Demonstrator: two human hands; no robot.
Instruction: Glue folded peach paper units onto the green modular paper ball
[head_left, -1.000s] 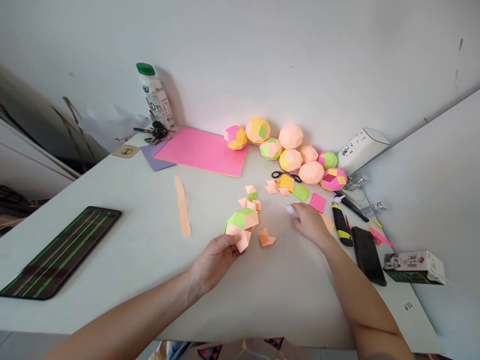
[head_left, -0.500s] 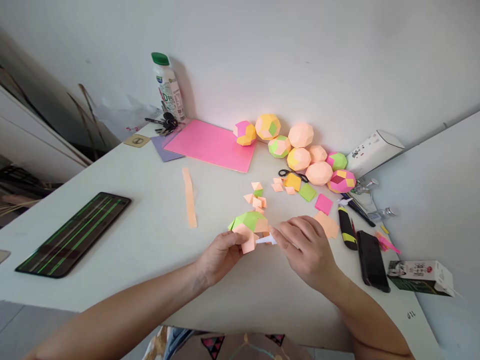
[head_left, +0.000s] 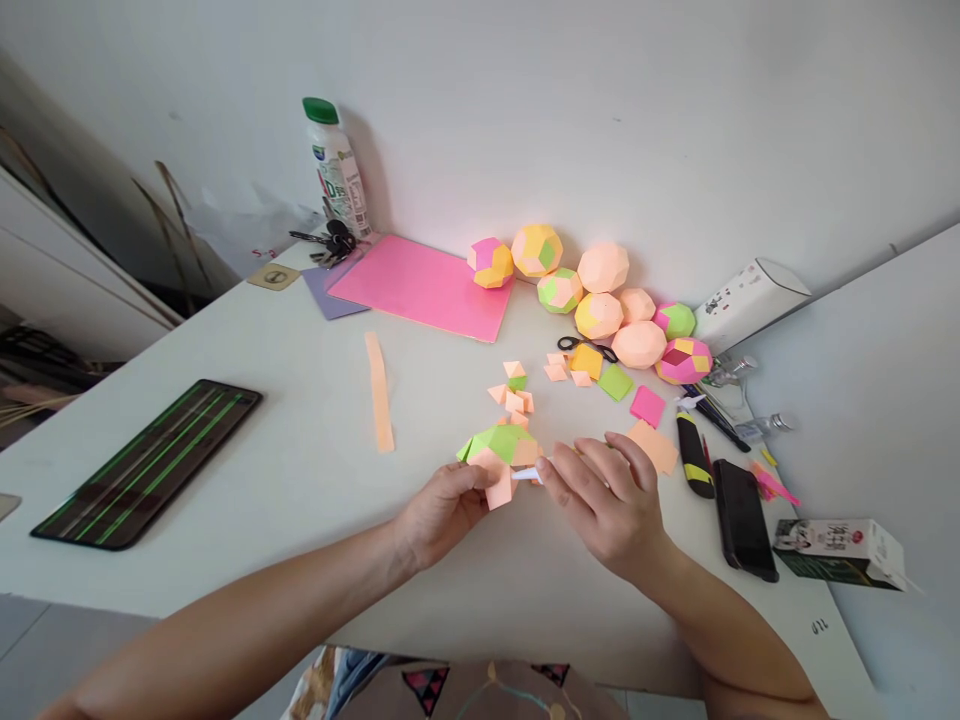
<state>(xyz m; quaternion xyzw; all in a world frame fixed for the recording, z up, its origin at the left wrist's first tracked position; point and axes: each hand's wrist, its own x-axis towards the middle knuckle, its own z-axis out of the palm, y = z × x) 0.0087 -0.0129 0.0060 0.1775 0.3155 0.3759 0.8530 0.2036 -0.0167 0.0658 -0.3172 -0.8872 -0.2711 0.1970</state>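
My left hand (head_left: pixel 448 505) pinches a partly built paper polyhedron (head_left: pixel 501 440) of green and peach faces. In my right hand (head_left: pixel 611 500) is a glue bottle, mostly hidden by the fingers; only its white pointed nozzle (head_left: pixel 527 475) shows. That nozzle tip meets a peach flap of the polyhedron. Just beyond the hands lie several small folded peach paper pieces (head_left: pixel 514 401), with a green one among them. Stacks of orange paper (head_left: pixel 586 362), green paper (head_left: pixel 615 382) and pink paper (head_left: pixel 647 405) lie behind my right hand.
Finished paper balls (head_left: pixel 639 344) cluster along the wall, near black scissors (head_left: pixel 587 348). A pink sheet (head_left: pixel 427 290), a peach strip (head_left: pixel 379 390) and a tablet (head_left: pixel 150 460) lie leftward. At right are a cutter knife (head_left: pixel 694 455), a phone (head_left: pixel 744 520) and a milk carton (head_left: pixel 840 552).
The glue nozzle has shifted slightly up along the flap edge, and the fingers of my right hand have moved a little. My left hand keeps its hold on the polyhedron.
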